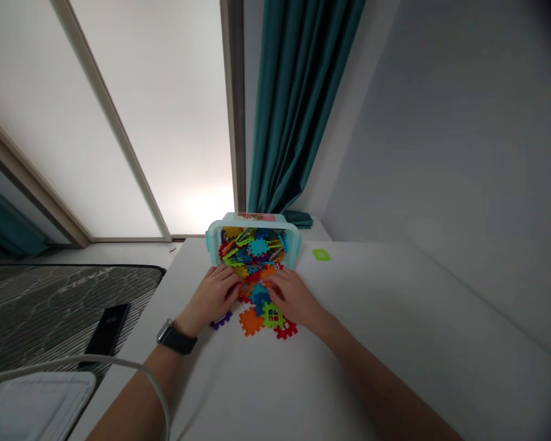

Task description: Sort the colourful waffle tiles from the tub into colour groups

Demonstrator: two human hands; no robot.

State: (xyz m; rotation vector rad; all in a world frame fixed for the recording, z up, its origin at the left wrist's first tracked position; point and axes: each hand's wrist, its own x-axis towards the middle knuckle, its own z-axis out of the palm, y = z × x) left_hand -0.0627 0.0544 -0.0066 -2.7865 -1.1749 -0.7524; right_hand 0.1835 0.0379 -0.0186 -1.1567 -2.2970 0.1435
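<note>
A light blue plastic box [292, 243] lies tipped on its side on the white table [386, 343], its mouth facing me and full of colourful interlocking tiles [252, 248]. Several tiles have spilled out in front of it, among them an orange one [250, 321], a green one [273, 316], a red one [286, 331] and a purple one [221, 320]. My left hand [215, 291], with a dark watch [177, 338] on the wrist, rests palm down on the spilled pile at its left. My right hand [294, 294] lies palm down on the pile's right side. The fingers of both are stretched over the tiles.
A single green tile [321, 254] lies apart, right of the box. A black phone [106, 329] rests on a striped mattress at the left. A white cable [119, 367] and a pale lid-like object [32, 404] are at bottom left. Teal curtain [298, 104] and window stand behind.
</note>
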